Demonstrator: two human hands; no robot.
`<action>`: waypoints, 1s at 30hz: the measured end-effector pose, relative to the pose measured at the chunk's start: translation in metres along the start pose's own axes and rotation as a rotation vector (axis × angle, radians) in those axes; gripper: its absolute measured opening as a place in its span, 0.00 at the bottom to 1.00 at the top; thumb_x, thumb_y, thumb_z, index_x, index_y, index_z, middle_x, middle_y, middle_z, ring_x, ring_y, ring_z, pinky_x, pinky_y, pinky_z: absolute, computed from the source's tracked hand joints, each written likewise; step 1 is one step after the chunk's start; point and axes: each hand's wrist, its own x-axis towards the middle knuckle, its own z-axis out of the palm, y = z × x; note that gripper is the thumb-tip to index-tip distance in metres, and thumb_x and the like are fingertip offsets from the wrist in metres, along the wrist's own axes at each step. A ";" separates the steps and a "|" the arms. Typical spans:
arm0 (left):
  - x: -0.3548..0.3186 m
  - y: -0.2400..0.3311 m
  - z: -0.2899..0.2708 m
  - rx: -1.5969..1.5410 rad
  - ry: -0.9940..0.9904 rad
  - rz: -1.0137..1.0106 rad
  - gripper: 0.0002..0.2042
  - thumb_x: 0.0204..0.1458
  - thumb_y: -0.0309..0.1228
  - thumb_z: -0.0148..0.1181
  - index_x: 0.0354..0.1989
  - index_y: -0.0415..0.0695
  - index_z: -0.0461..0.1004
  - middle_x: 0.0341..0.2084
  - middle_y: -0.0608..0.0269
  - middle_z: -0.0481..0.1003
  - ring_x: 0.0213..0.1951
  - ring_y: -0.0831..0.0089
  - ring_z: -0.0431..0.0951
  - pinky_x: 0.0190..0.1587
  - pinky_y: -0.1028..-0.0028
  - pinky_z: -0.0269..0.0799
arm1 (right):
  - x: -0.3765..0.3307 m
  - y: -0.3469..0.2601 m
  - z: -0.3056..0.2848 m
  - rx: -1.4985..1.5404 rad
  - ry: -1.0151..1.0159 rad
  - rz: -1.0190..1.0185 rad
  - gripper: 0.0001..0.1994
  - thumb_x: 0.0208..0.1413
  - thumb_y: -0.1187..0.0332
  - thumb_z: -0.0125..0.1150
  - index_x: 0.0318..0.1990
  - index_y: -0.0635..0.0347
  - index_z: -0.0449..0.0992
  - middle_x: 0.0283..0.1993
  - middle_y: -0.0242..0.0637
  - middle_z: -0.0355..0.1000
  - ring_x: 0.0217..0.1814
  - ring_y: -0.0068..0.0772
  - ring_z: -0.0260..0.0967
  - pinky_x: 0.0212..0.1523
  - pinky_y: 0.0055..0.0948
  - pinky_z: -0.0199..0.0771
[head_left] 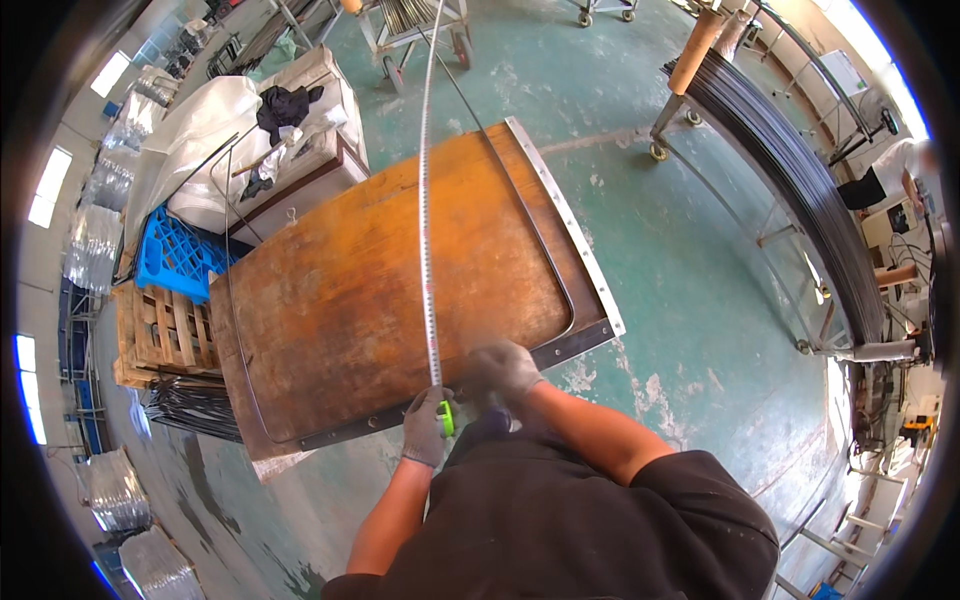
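Observation:
A worn brown wooden tabletop [340, 290] stands in front of me, with a dark metal strip [560, 350] along its near edge. Gloved in grey, my left hand [422, 432] is wrapped round a green tape measure [446, 418] at that edge. Its long pale blade [427, 260] stretches away over the tabletop and past the far side. My right hand [508, 368], also gloved and smeared by motion, is over the near edge to the right of the tape; its fingers cannot be made out. A thin dark rod [525, 215] with a rounded bend lies on the tabletop's right part.
Long dark rods [780, 150] fill a wheeled rack at the right. At left are a blue plastic crate [180, 255], a wooden pallet [160, 335] and a white-covered stack [200, 130]. A wheeled cart [410, 35] stands beyond the table. Another person [890, 175] is at far right.

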 end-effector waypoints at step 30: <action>0.088 -0.022 0.040 1.275 -0.161 0.629 0.10 0.69 0.37 0.65 0.38 0.44 0.84 0.30 0.54 0.81 0.35 0.56 0.83 0.40 0.56 0.78 | -0.023 -0.049 -0.008 -0.083 0.339 0.438 0.19 0.64 0.52 0.66 0.46 0.58 0.90 0.45 0.51 0.87 0.50 0.56 0.86 0.55 0.47 0.84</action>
